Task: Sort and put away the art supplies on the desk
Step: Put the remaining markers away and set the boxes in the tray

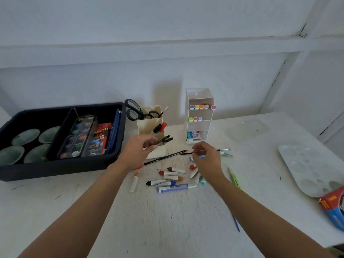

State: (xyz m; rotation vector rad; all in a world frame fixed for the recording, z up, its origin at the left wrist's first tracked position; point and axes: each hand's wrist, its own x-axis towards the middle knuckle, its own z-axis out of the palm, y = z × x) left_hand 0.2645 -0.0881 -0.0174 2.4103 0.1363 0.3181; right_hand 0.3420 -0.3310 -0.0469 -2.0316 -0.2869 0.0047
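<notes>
The left grip is clenched around a bundle of dark pens, held just in front of the cream holder. The right grip sits to the front right of the holder, fingers curled above a thin brush; whether it grasps the brush cannot be determined. Loose pastels lie on the tabletop in front of the holder.
</notes>
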